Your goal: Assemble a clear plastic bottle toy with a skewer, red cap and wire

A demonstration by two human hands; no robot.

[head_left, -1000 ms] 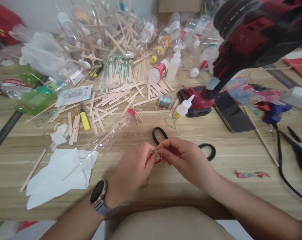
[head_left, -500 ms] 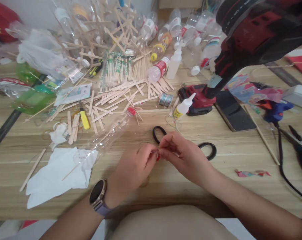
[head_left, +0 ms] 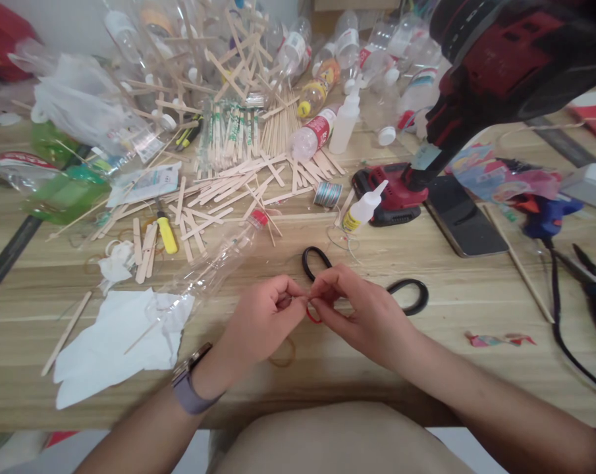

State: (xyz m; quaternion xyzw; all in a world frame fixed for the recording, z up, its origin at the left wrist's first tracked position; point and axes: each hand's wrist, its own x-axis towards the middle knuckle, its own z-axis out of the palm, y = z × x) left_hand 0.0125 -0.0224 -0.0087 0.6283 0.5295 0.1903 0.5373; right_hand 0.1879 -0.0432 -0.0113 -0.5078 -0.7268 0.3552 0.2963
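Observation:
My left hand point(head_left: 268, 315) is closed in a pinch, its fingertips meeting those of my right hand point(head_left: 359, 309). Between and just under the fingertips shows a thin red loop point(head_left: 314, 318); the fingers cover the rest, so I cannot tell exactly what it is. My right hand is pinched too, and lies over a pair of scissors whose black handles point(head_left: 416, 297) stick out on both sides while the blades are hidden. A tan rubber band point(head_left: 284, 361) rests on the table below my left hand. Beyond it lies a clear plastic bottle point(head_left: 213, 260) with a red cap.
Wooden craft sticks point(head_left: 228, 191) and plastic bottles point(head_left: 317, 131) crowd the back. A red-black power drill point(head_left: 500, 72) stands at right, near a glue bottle point(head_left: 363, 209), a thread spool point(head_left: 327, 194) and a phone point(head_left: 468, 220). White tissue point(head_left: 114, 345) and a yellow-handled screwdriver point(head_left: 167, 234) lie left.
My left hand has turned at the wrist, its watch face swinging away from view, and its fingers have shifted. The red loop now shows more clearly, as does the rubber band on the table.

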